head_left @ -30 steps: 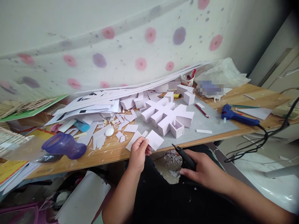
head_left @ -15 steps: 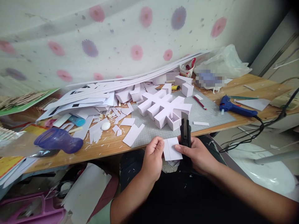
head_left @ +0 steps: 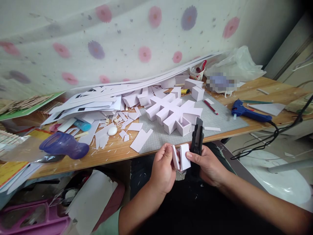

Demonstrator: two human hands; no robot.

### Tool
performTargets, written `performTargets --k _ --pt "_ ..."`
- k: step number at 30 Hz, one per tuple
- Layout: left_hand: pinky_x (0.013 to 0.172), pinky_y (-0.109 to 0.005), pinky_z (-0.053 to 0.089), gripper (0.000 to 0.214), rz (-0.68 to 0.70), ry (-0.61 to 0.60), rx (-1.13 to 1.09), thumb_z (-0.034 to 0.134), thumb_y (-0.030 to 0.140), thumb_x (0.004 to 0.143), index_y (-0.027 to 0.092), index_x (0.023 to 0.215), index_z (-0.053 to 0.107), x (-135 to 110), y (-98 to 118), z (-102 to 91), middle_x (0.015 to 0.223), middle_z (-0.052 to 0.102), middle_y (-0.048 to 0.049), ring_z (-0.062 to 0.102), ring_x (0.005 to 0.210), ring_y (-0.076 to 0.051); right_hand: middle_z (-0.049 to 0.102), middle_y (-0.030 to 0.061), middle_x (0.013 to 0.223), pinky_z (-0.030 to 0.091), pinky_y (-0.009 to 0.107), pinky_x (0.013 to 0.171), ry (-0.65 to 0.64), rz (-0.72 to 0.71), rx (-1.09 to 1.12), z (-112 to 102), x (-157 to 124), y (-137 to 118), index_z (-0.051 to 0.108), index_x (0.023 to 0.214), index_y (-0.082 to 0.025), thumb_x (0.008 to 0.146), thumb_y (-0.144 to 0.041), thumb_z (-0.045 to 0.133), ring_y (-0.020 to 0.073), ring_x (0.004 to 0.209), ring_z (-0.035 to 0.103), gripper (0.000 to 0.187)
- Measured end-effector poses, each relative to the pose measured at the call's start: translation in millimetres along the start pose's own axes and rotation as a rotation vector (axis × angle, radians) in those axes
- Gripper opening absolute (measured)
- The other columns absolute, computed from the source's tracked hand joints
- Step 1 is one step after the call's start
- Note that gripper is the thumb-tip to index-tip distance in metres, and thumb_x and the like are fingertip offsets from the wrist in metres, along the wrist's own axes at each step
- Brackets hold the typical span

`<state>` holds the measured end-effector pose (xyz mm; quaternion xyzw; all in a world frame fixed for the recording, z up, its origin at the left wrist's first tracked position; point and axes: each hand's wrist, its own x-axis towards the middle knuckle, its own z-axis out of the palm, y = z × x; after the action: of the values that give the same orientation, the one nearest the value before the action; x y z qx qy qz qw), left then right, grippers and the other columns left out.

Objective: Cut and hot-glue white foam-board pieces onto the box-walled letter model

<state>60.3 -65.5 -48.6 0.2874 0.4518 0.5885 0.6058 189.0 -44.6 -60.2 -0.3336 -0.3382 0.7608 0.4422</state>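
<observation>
Just off the front edge of a cluttered worktop point(head_left: 114, 155), above a person's lap, a small piece of white board point(head_left: 185, 157) stood in two parts, angled with a gap between them; whether they were joined at the far side could not be told. The left hand point(head_left: 162, 169) had its grip pinched closed on one part. The right hand point(head_left: 209, 166) had its grip closed around a black cutter point(head_left: 197, 138), held upright, its thumb pressing the other part. A rough twist might have torn the board's edge or creased it under the thumb; a loose pinch, with nothing beneath, might have dropped a part; and the cutter, its blade hard to make out, might have nicked a finger if extended and turned inward. Beyond the hands, a white model point(head_left: 171, 112) of open boxes sat on a gray cutting mat point(head_left: 222, 120), near a red pencil point(head_left: 210, 107). White scraps point(head_left: 135, 126) lay to the left, past them a purple container point(head_left: 65, 147). On the right rested a blue glue gun point(head_left: 251, 112), whose trailing cord point(head_left: 275, 132) could have dragged it if snagged.
</observation>
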Motion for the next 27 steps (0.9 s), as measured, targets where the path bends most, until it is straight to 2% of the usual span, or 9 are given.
performTargets --k 3,5,7,8,11,13,15,21,27 --pt "0.055 -0.024 0.043 0.032 0.211 0.145 0.237 0.056 0.05 0.082 0.019 0.078 0.053 17.8 17.0 -23.7 0.066 0.052 0.0014 0.05 0.059 -0.012 0.064 -0.0003 0.066 0.047 0.025 0.058 0.031 0.01 0.014 0.6 -0.1 0.5 0.064 0.077 -0.015 0.058 -0.039 0.084 0.0123 0.058 0.057 0.036" --pt "0.076 -0.029 0.046 0.026 0.482 0.286 0.546 0.063 0.041 0.079 0.019 0.094 0.061 29.8 32.1 -41.7 0.092 0.06 -0.0047 0.056 0.085 -0.017 0.061 -0.0019 0.062 0.045 0.025 0.056 0.065 0.008 -0.008 0.8 1.1 1.4 0.062 0.075 -0.016 0.057 -0.039 0.084 0.0117 0.055 0.055 0.037" --pt "0.088 -0.033 0.042 0.041 0.721 0.455 0.751 0.07 0.035 0.073 0.021 0.11 0.059 34.8 43.4 -52.9 0.11 0.056 -0.0069 0.052 0.099 -0.019 0.058 -0.0034 0.06 0.043 0.024 0.054 0.105 -0.018 -0.046 1.2 3.3 2.3 0.061 0.074 -0.016 0.057 -0.039 0.085 0.0108 0.054 0.052 0.037" --pt "0.089 -0.033 0.042 0.042 0.757 0.428 0.787 0.068 0.034 0.075 0.022 0.115 0.058 33.9 45.9 -54.4 0.109 0.056 -0.0066 0.053 0.099 -0.019 0.057 -0.004 0.06 0.042 0.023 0.054 0.118 -0.036 -0.066 1.5 4.6 2.4 0.061 0.074 -0.017 0.057 -0.038 0.085 0.0103 0.055 0.051 0.036" --pt "0.073 -0.027 0.047 0.027 0.482 0.004 0.686 0.061 0.035 0.083 0.021 0.106 0.061 22.9 40.0 -44.3 0.086 0.061 -0.0024 0.057 0.077 -0.014 0.056 -0.0044 0.06 0.04 0.022 0.055 0.111 -0.067 -0.123 2.1 8.8 1.6 0.062 0.073 -0.017 0.058 -0.036 0.084 0.0096 0.056 0.049 0.033" --pt "0.06 -0.022 0.046 0.022 0.252 -0.159 0.552 0.062 0.035 0.083 0.019 0.098 0.063 16.8 29.9 -32.9 0.074 0.061 0.0001 0.056 0.063 -0.011 0.056 -0.0038 0.06 0.04 0.022 0.055 0.077 -0.07 -0.174 1.4 11.0 -0.3 0.063 0.074 -0.016 0.06 -0.036 0.083 0.0097 0.056 0.049 0.032" --pt "0.053 -0.018 0.043 0.016 0.177 -0.135 0.436 0.064 0.032 0.081 0.017 0.088 0.061 15.8 21.1 -24.5 0.066 0.059 0.0023 0.053 0.055 -0.008 0.057 -0.0031 0.06 0.04 0.023 0.053 0.056 -0.076 -0.22 -0.6 12.0 -2.9 0.064 0.076 -0.016 0.061 -0.037 0.082 0.0098 0.055 0.049 0.031" --pt "0.055 -0.018 0.049 0.016 0.286 0.071 0.196 0.067 0.027 0.08 0.019 0.085 0.054 24.9 13.3 -13.1 0.066 0.059 0.005 0.058 0.057 -0.008 0.058 -0.0024 0.057 0.04 0.023 0.048 0.054 -0.123 -0.259 -10.5 10.0 -11.7 0.064 0.078 -0.016 0.061 -0.039 0.081 0.0091 0.047 0.048 0.033" --pt "0.061 -0.024 0.052 0.02 0.299 -0.103 0.381 0.06 0.026 0.084 0.02 0.103 0.057 36.4 18.2 4.7 0.072 0.064 0.0007 0.063 0.063 -0.012 0.058 -0.0025 0.052 0.041 0.025 0.052 0.202 -0.31 -0.428 -26.0 24.7 -45.2 0.064 0.081 -0.018 0.071 -0.039 0.074 0.0122 0.05 0.052 0.026"
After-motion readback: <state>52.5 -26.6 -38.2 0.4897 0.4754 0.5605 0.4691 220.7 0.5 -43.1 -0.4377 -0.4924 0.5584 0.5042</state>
